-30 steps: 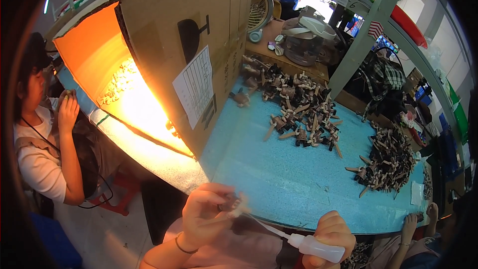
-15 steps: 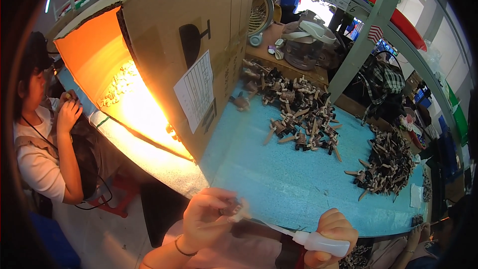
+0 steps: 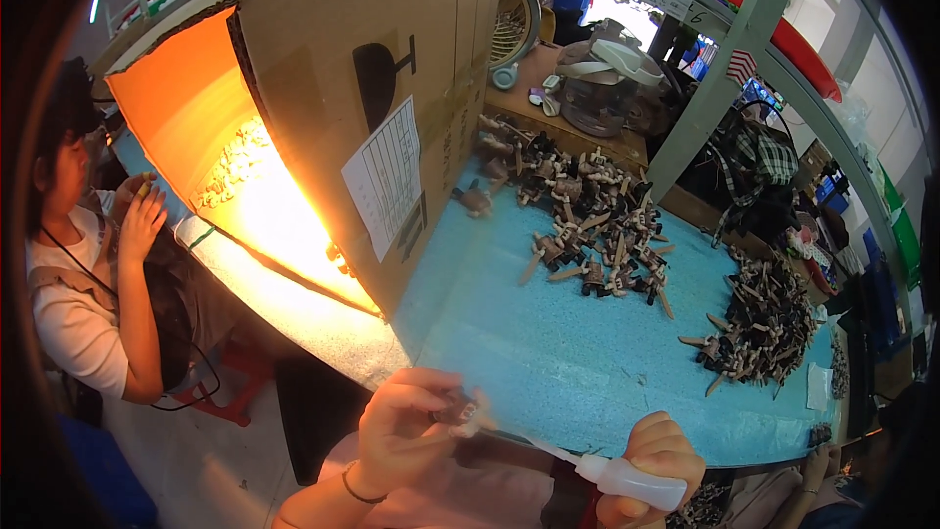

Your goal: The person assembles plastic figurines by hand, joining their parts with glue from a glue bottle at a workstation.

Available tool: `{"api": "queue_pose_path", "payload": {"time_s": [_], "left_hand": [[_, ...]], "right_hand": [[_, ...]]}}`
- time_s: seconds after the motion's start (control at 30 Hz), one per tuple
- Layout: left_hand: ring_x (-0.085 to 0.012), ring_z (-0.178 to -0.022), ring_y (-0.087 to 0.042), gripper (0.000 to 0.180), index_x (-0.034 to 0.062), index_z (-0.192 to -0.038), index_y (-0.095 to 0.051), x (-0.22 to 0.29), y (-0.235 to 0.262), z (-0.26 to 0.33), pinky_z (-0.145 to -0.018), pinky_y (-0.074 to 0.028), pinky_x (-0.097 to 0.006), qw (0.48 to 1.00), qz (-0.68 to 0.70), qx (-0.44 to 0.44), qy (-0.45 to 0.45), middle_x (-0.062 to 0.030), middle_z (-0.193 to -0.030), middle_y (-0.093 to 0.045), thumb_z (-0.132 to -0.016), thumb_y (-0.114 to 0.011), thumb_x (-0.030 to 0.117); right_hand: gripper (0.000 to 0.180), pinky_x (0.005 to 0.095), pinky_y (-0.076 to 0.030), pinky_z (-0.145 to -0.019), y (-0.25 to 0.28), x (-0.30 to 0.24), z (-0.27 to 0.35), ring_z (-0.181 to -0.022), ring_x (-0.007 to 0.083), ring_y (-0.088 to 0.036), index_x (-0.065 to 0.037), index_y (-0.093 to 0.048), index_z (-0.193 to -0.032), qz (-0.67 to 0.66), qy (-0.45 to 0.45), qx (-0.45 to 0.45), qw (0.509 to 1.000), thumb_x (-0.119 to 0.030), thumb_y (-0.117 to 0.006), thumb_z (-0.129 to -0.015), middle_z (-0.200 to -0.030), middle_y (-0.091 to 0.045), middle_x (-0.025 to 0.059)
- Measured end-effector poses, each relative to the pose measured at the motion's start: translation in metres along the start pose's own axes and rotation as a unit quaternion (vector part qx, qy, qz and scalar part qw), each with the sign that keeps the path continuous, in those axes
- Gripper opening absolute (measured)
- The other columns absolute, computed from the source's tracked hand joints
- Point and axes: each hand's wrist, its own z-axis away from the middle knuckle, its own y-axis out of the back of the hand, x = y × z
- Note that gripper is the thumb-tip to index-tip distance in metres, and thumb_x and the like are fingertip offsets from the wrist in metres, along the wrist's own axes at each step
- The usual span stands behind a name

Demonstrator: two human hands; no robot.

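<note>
At the near edge of the blue table, my left hand point(image 3: 406, 426) pinches a small brown and beige figurine point(image 3: 460, 411) between thumb and fingers. To its right, my right hand point(image 3: 661, 465) is wrapped round a white squeeze bottle point(image 3: 627, 480) lying nearly level. The bottle's thin nozzle points left toward the figurine, and its fine tip is too blurred to tell whether it touches. Farther off lies a pile of similar brown, black and beige figurines point(image 3: 597, 220) with sword-like parts. A second pile of figurines point(image 3: 759, 328) sits at the right.
A tall cardboard box point(image 3: 362, 88), brightly lit inside, stands on the left of the table point(image 3: 548, 353). Beyond it a person point(image 3: 93, 264) holds a small thing. A metal post point(image 3: 720, 78) rises behind the piles. Another person's hand point(image 3: 818, 470) shows at the right edge.
Both my hands stay almost where they were, with figurine and bottle still held. The person at the left has raised their hands slightly.
</note>
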Motion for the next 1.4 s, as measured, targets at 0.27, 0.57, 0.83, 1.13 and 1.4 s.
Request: {"api": "queue_pose_path", "payload": {"time_s": [0.27,0.57,0.83,1.13,1.4], "left_hand": [[-0.0232,-0.094,-0.059,0.034,0.0038,-0.098,-0.045,0.001,0.0,-0.001,-0.083,-0.049,-0.034,1.0,0.003,-0.006,-0.003,-0.0212,-0.112,-0.053,-0.074,-0.067,-0.007],[-0.023,-0.092,-0.061,0.036,0.0005,-0.101,-0.049,0.0,0.002,-0.001,-0.084,-0.051,-0.034,1.0,-0.014,-0.015,-0.017,-0.021,-0.115,-0.048,-0.072,-0.064,-0.016],[-0.0195,-0.091,-0.059,0.034,0.001,-0.102,-0.046,-0.003,0.009,0.005,-0.083,-0.051,-0.034,0.999,-0.036,0.028,-0.006,-0.0197,-0.112,-0.051,-0.076,-0.062,-0.014],[-0.0179,-0.095,-0.058,0.031,0.0004,-0.107,-0.048,0.005,0.02,0.028,-0.087,-0.047,-0.031,0.99,0.009,0.118,0.075,-0.0152,-0.107,-0.057,-0.08,-0.058,-0.01],[-0.0193,-0.095,-0.059,0.029,0.0005,-0.103,-0.051,0.02,0.054,0.038,-0.08,-0.05,-0.029,0.988,0.003,0.15,0.039,-0.014,-0.105,-0.056,-0.077,-0.052,-0.012]], "right_hand": [[0.041,0.033,-0.038,-0.052,0.001,-0.007,-0.006,-0.054,0.0193,-0.047,-0.002,-0.049,-0.099,0.036,0.004,-0.038,0.999,-0.04,-0.062,-0.086,-0.068,-0.052,0.0076],[0.042,0.0326,-0.038,-0.051,0.004,-0.002,0.004,-0.053,0.0195,-0.046,-0.003,-0.047,-0.1,0.027,-0.008,-0.049,0.998,-0.039,-0.062,-0.086,-0.067,-0.052,0.0081],[0.041,0.03,-0.042,-0.057,-0.01,0.024,0.019,-0.061,0.0159,-0.052,-0.002,-0.046,-0.095,-0.061,-0.17,0.096,0.979,-0.036,-0.066,-0.083,-0.073,-0.053,0.0049],[0.03,0.0328,-0.041,-0.08,-0.059,0.115,-0.022,-0.088,0.0165,-0.055,-0.002,-0.058,-0.097,-0.027,-0.34,-0.101,0.934,-0.02,-0.07,-0.076,-0.096,-0.06,0.0071],[0.035,0.0384,-0.027,-0.09,-0.11,0.173,-0.04,-0.102,0.027,-0.047,-0.007,-0.058,-0.104,0.37,-0.165,-0.09,0.91,-0.02,-0.07,-0.074,-0.101,-0.057,0.0091]]}}
